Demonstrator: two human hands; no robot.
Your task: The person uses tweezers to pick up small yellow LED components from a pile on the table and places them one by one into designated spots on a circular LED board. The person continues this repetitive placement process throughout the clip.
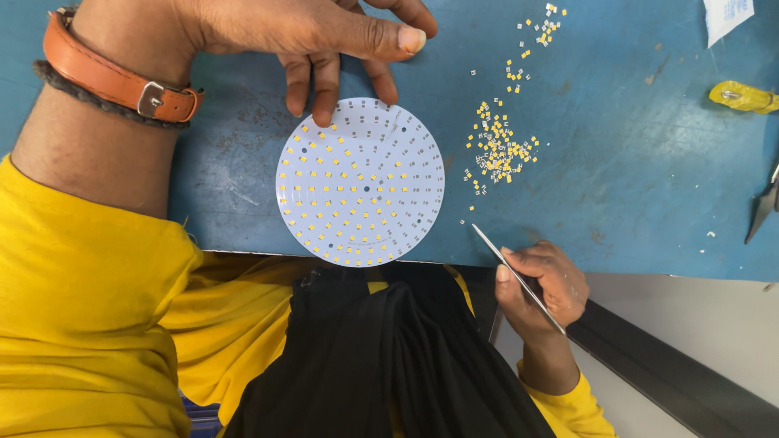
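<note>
We are resting our left hand (324,36) at the far edge of the round white board (360,182), fingertips (326,113) touching its rim; the grip is loose, holding nothing. The board is lying flat on the blue counter (617,162), near its front edge, dotted with rings of small yellow chips. Our right hand (540,288) is pinching slim metal tweezers (507,264), their tip pointing toward the loose pile of chips (497,150) just right of the board. A yellow object (742,96) is sitting well apart at the right.
</note>
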